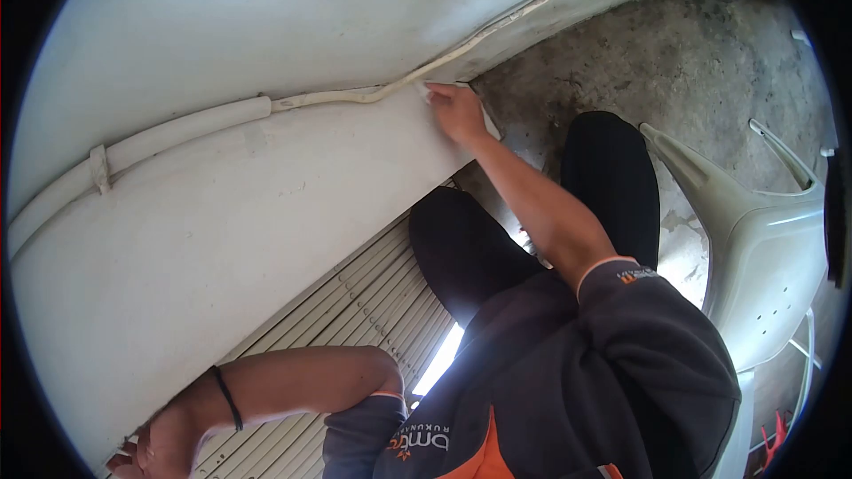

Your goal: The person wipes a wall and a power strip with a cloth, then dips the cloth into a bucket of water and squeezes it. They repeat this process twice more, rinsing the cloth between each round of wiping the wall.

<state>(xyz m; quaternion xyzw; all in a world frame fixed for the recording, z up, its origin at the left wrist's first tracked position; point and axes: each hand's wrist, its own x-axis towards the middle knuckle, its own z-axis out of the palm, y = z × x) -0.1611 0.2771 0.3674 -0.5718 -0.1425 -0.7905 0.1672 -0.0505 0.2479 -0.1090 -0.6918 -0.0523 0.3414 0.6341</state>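
Two hands on white panel point(222, 239), probably stiff, light; right hand point(457, 111) pinches 12 o'clock corner; left hand point(164, 451) at 7 o'clock edge, grip unclear.

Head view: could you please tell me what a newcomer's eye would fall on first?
The right hand touches the end of a thin white cable running along the big white panel, upper centre. The left hand, black band on its wrist, sits at the panel's lower left edge.
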